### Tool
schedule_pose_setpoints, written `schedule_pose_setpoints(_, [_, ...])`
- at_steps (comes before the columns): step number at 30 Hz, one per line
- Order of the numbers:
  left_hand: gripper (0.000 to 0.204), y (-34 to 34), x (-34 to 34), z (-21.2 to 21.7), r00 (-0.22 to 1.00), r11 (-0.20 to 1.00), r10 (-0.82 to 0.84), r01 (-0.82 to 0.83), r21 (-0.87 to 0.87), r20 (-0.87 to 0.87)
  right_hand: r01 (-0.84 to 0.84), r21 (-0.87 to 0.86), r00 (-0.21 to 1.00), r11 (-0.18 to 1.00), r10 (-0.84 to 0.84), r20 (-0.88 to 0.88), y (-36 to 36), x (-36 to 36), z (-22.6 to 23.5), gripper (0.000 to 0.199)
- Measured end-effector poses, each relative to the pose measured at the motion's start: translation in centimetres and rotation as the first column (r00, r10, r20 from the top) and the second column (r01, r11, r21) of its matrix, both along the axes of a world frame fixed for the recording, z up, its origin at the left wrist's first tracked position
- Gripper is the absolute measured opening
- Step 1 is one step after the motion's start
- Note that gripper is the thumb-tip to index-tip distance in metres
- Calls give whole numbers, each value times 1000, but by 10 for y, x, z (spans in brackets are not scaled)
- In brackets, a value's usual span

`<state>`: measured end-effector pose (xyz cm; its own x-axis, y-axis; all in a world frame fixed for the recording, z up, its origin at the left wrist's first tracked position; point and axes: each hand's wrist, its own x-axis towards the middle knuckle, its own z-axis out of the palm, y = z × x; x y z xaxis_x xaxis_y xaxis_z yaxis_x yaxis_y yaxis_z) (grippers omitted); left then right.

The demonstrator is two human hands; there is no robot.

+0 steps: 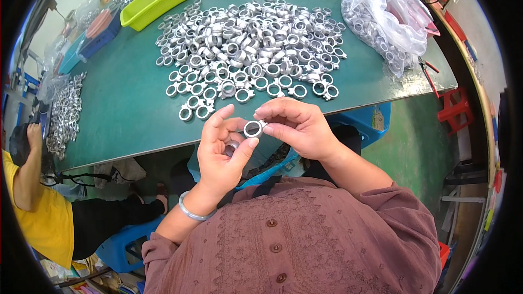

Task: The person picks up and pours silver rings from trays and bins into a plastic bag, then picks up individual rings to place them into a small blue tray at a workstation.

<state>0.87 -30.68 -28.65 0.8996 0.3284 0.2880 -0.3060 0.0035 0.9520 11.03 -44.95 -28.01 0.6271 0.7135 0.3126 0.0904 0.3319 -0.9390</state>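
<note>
My right hand (297, 125) pinches a small silver metal ring (253, 128) between thumb and fingers, just in front of the table's near edge. My left hand (222, 149) touches the same ring with its thumb tip and cups a second metal ring (232, 147) in its palm. A silver bangle (190, 210) circles my left wrist. Beyond both hands a large heap of several similar metal rings (250, 43) covers the green table (125, 109).
A yellow-green tray (155, 1) and blue bins stand at the far left. A clear plastic bag of rings (384, 22) lies at the right, red-handled pliers (429, 73) beside it. A person in yellow (32, 207) sits left by another ring pile (64, 111). A red stool (455, 110) stands right.
</note>
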Motion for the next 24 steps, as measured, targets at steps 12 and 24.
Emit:
schedule_pose_setpoints(12, [63,1,3,-3,975,943,32,-102,317,221,-82,43,991,996,85,-99,-1,4,-5,29])
schedule_pose_setpoints(24, [62,3,-1,3,997,991,-71,65,-119,-41,406,-46,793,913,-327,513,-14,27,8,25])
